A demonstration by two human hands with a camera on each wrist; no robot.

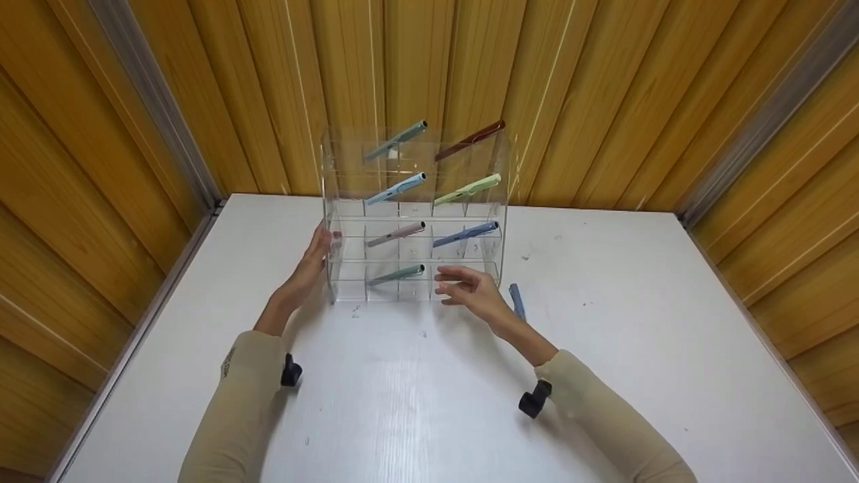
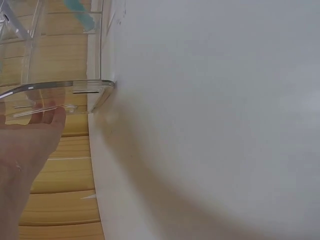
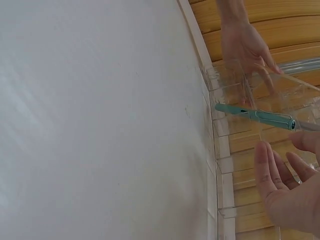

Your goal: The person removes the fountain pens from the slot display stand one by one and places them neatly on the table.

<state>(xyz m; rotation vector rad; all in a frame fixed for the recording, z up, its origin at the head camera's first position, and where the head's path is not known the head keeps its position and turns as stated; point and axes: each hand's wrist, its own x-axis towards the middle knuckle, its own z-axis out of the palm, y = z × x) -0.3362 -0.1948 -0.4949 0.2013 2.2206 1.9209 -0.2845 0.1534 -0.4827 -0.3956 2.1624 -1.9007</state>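
Note:
A clear acrylic pen rack (image 1: 415, 218) stands upright at the back of the table. My left hand (image 1: 311, 263) rests against its left side with fingers extended along the panel. Near the lower right front of the rack is my right hand (image 1: 473, 293), its fingers loosely bent and nothing between them. Just left of those fingers, a teal pen (image 1: 397, 274) slants out of the bottom row. Above it sit a greyish-pink pen (image 1: 396, 234) and a blue pen (image 1: 466, 234). Higher up are a light blue pen (image 1: 395, 188), a light green pen (image 1: 468, 190), a grey-green pen (image 1: 396, 140) and a dark red pen (image 1: 470, 140).
Another blue pen (image 1: 517, 301) lies on the white table (image 1: 637, 322) right of the rack, partly hidden by my right wrist. A wood-patterned wall (image 1: 416, 60) rises close behind the rack, with similar walls on both sides.

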